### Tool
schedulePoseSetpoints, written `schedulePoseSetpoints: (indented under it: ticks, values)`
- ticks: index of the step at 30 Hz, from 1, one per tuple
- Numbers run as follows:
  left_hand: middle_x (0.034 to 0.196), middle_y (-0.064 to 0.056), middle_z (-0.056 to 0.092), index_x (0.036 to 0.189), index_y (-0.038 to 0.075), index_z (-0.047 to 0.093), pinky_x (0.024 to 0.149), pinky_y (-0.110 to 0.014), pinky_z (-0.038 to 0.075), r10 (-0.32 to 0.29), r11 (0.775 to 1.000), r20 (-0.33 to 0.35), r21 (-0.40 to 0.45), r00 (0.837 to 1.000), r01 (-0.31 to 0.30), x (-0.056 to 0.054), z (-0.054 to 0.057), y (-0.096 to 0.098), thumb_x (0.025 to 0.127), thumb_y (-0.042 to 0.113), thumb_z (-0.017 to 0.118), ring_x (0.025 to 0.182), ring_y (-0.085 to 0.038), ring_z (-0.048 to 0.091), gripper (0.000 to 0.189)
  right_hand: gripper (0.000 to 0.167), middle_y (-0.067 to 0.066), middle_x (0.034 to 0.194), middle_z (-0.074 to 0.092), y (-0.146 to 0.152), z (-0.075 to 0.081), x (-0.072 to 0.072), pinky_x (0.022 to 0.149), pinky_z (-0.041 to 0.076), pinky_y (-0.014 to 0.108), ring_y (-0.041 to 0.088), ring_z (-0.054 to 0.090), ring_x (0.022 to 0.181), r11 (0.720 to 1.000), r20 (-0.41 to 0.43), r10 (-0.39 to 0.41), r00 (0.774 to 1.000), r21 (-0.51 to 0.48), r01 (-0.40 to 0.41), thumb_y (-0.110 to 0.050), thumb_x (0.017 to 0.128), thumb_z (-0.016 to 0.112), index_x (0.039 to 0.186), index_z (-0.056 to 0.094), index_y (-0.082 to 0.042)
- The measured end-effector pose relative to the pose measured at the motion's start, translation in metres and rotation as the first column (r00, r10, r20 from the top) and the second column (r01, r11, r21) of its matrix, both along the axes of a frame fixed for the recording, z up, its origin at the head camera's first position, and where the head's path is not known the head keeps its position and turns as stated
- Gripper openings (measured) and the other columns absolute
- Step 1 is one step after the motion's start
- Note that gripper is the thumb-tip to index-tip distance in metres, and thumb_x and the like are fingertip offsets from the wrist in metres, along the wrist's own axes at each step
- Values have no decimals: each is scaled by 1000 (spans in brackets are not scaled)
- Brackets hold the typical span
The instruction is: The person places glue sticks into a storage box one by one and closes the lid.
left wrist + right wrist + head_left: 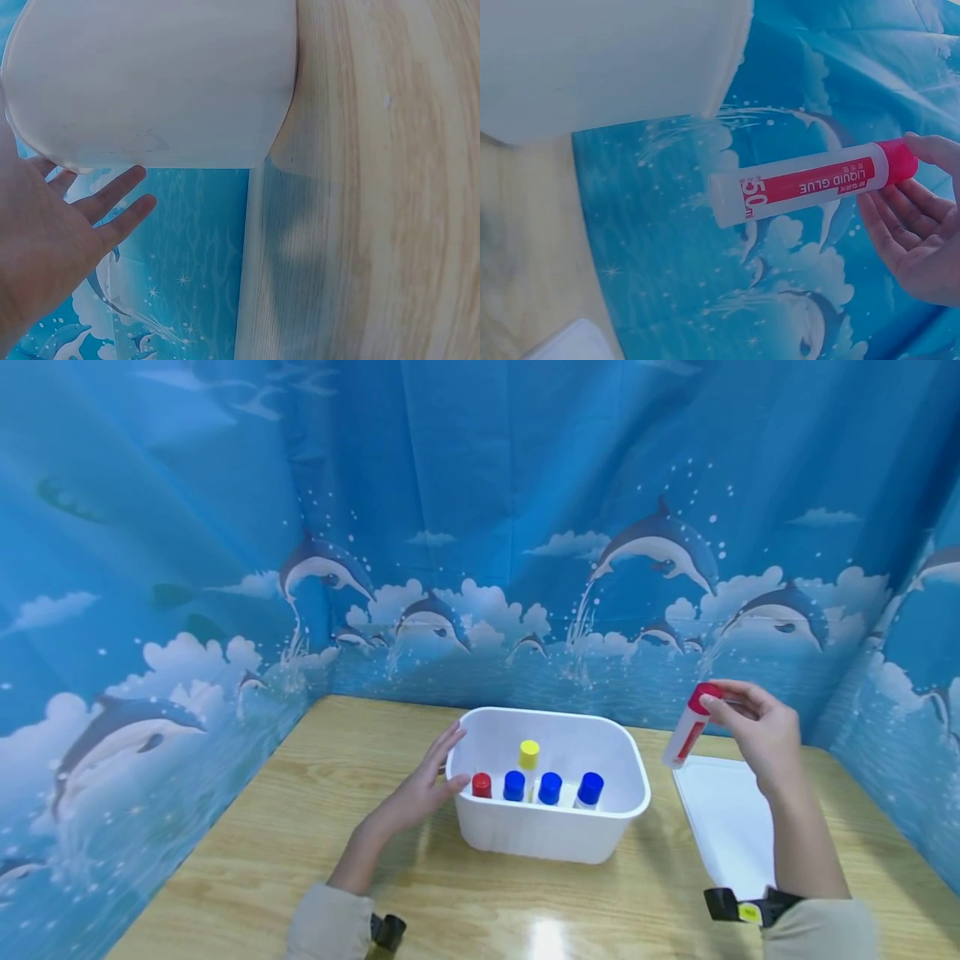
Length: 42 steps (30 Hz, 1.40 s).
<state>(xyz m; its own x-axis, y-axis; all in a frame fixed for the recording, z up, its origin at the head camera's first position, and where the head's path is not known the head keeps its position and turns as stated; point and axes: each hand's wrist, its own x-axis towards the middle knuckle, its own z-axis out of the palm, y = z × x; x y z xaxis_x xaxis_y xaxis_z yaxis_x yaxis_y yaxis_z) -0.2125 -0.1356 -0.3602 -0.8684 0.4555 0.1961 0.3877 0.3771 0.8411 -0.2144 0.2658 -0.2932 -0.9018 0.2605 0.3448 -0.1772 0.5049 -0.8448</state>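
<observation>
My right hand (761,731) pinches a liquid glue bottle (802,184) by its red cap, the clear body slanting down to the left with a red label. In the head view this bottle overlaps the far end of a white tray (723,827). My left hand (420,785) rests at the left end of a white plastic bin (536,831), its fingers spread along the wall and the thumb at the rim. Inside the bin stand a red-capped bottle (482,786), a yellow-capped bottle (529,755) and several blue-capped ones (550,788); their lower parts are hidden by the front wall.
The wooden table (315,827) carries the bin near its middle and the flat tray to the right. A blue curtain (465,527) printed with dolphins hangs behind the table and at both sides. Dark straps (750,910) circle the wrists.
</observation>
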Motion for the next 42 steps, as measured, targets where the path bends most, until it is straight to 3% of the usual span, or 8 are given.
schedulePoseSetpoints:
  ticks: [10,19,25,32,37,42]
  values:
    - [152,-11,3,147,7,15,102,-48,28,4,1000,3,-5,1000,-4,0,1,-1,94,25,50,134,-35,14,66,55,-8,106,55,-11,29,1,69,44,8,1,54,87,999,-52,7,999,41,-5,-41,86,60,127,52,-5]
    - [152,-11,3,147,9,14,101,-50,28,12,1000,18,-11,1000,-12,1,2,-1,94,29,51,135,-35,13,68,50,-5,111,55,-27,42,3,70,46,10,5,52,93,996,-126,82,989,52,-76,-35,86,62,126,53,-7]
    - [152,-11,3,147,6,15,100,-53,28,8,1000,14,8,1000,-9,-2,-3,-3,93,31,52,134,-36,13,70,48,-1,115,55,-43,44,3,72,47,13,8,53,96,989,-147,141,979,58,-133,-33,85,64,125,54,-8]
    - [153,-4,2,148,17,16,101,-51,29,20,1000,-22,14,1000,-20,-22,-32,-5,94,23,52,134,-33,17,66,49,4,117,55,-60,40,1,75,48,16,11,53,99,978,-139,207,968,68,-200,-33,85,65,126,54,-8]
    - [153,3,3,148,24,17,100,-49,31,34,999,-27,15,999,-34,-23,-35,-4,93,26,52,134,-31,18,65,50,6,115,56,-73,37,0,76,48,18,13,55,98,972,-117,233,966,74,-225,-36,85,64,125,55,-7]
    - [153,2,4,148,20,17,101,-48,29,13,999,-51,31,999,-11,-23,-35,-5,93,25,52,134,-30,17,65,48,10,111,58,-81,30,-3,74,49,17,14,56,96,965,-98,259,961,70,-253,-35,86,63,123,55,-5]
